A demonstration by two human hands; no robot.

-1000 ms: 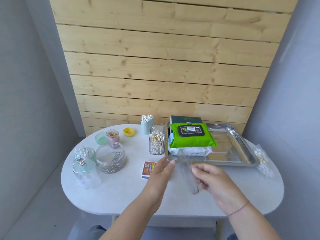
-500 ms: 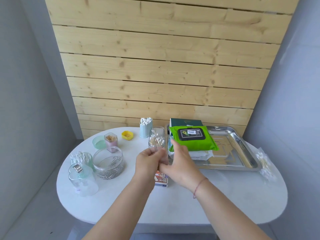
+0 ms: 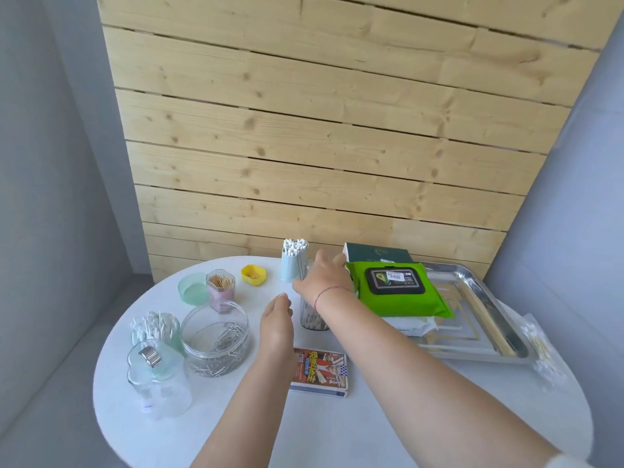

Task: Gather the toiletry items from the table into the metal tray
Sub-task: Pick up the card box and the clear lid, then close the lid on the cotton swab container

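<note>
Change since half a second ago: both hands have come off the shared grip low on the clear swab holder; my right hand has gone up to its top, my left has dropped back toward the lower centre of the frame.
Right hand [image 3: 322, 276]: I see it from the back, just above centre, draped over the top of the clear swab holder [image 3: 313, 318]. The fingers curl over the rim. I cannot tell whether they pinch it or only rest there, because the hand hides the contact.
Left hand [image 3: 276, 320]: loose and empty, fingers lightly bent, just left of the holder's base, apparently not touching it.
Clear swab holder: upright on the white table [image 3: 388, 420], just left of the tray's near corner, still outside it.
Metal tray [image 3: 486, 298]: right of centre, holding the green wipes pack [image 3: 398, 292] stacked on a white pack [image 3: 410, 324], with a dark green box [image 3: 378, 255] at the back.
Blue swab cup [image 3: 293, 265]: full of white swabs, just left of my right hand, on the table.
Toothpick jar [image 3: 221, 292]: pink, centre left, beside a green lid [image 3: 191, 289].
Paper clip jar [image 3: 216, 339]: clear, lower left, next to a glass jar of swabs [image 3: 157, 327].
Card box [image 3: 320, 371]: flat on the table below the holder, partly under my left forearm.
Bagged swabs [image 3: 540, 349]: at the right edge, outside the tray.
</note>
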